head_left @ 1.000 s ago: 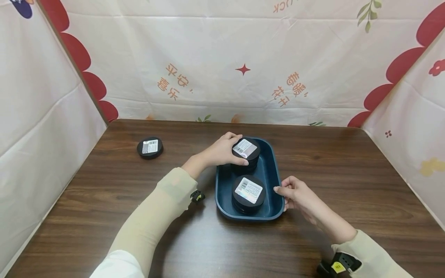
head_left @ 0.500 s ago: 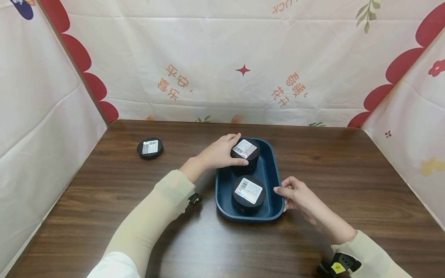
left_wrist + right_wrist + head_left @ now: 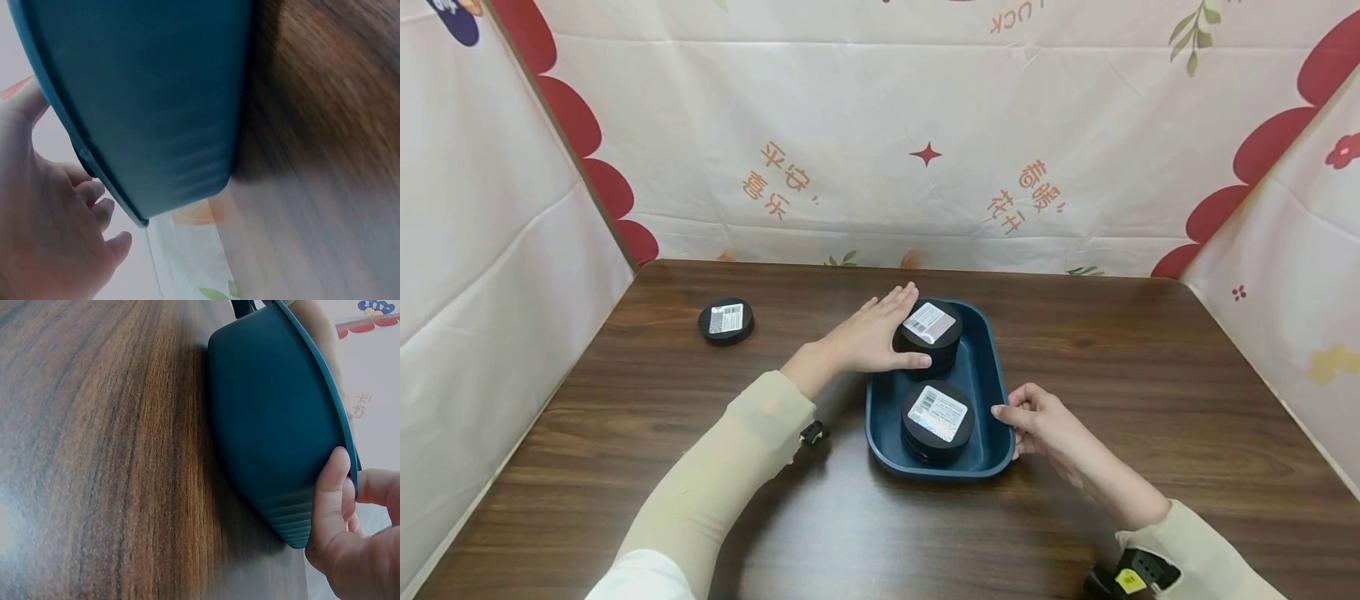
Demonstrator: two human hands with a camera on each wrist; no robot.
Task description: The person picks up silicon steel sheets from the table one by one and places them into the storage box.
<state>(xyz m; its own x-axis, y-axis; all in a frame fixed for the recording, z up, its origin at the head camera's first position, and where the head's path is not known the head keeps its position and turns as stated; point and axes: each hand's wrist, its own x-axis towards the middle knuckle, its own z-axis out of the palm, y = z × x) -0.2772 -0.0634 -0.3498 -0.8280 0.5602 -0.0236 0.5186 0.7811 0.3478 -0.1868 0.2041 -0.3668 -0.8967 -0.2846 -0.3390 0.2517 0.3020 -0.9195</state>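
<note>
A dark blue tray (image 3: 983, 367) on the table holds two stacks of round, flat black discs with white barcode labels, a far stack (image 3: 942, 335) and a near stack (image 3: 937, 417). My left hand (image 3: 868, 338) reaches over the tray's left rim beside the far stack, fingers stretched out and thumb in front of the stack. In the left wrist view the tray's outer wall (image 3: 150, 106) hides the discs. My right hand (image 3: 1047, 427) pinches the tray's right rim near its front corner; the right wrist view shows thumb and fingers (image 3: 331, 494) on either side of that rim.
One more black disc (image 3: 726, 322) with a barcode label lies on the wooden table (image 3: 625, 433), far left of the tray. Printed white cloth (image 3: 865, 100) closes off the back and both sides of the table.
My left hand has loosened from the far stack; its fingers have straightened and spread and the thumb has slid slightly down. Right hand, tray and stacks stay in place.
</note>
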